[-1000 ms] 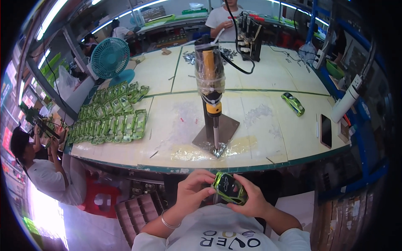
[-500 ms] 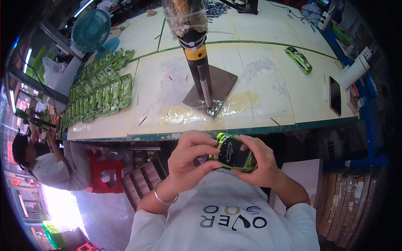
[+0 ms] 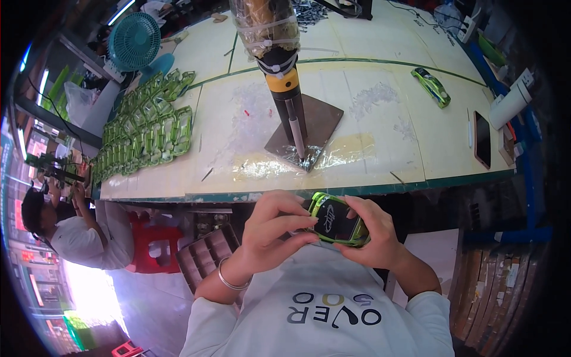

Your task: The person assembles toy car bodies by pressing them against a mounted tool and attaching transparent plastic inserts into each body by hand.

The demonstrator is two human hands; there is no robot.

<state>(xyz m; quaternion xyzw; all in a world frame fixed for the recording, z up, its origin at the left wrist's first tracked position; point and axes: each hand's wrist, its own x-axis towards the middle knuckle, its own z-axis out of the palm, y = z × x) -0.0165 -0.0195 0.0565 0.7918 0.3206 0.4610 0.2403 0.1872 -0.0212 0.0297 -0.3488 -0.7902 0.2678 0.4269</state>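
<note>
A green toy car body [image 3: 336,218] with a black panel and a pale squiggle on it is held in front of my chest, just off the table's near edge. The fingers and thumb of my left hand [image 3: 275,225], with a bangle on its wrist, pinch the left end. My right hand [image 3: 376,233] grips the right end between thumb and fingers. Beyond them an upright screwdriver-like tool [image 3: 295,128] with a yellow band stands with its tip over a square metal plate [image 3: 327,113]. On the right of the table lies a green toy car [image 3: 430,87].
Rows of green car shells [image 3: 146,134] cover the table's left side, near a teal fan [image 3: 134,41]. To the right are a phone [image 3: 482,140] and a white power strip [image 3: 511,98]. A person [image 3: 83,235] sits at left by a red stool [image 3: 156,241]. Below is a divided tray [image 3: 208,256].
My view has shifted slightly, so the whole scene sits a little differently. Both hands keep their hold on the toy car body, which is turned slightly.
</note>
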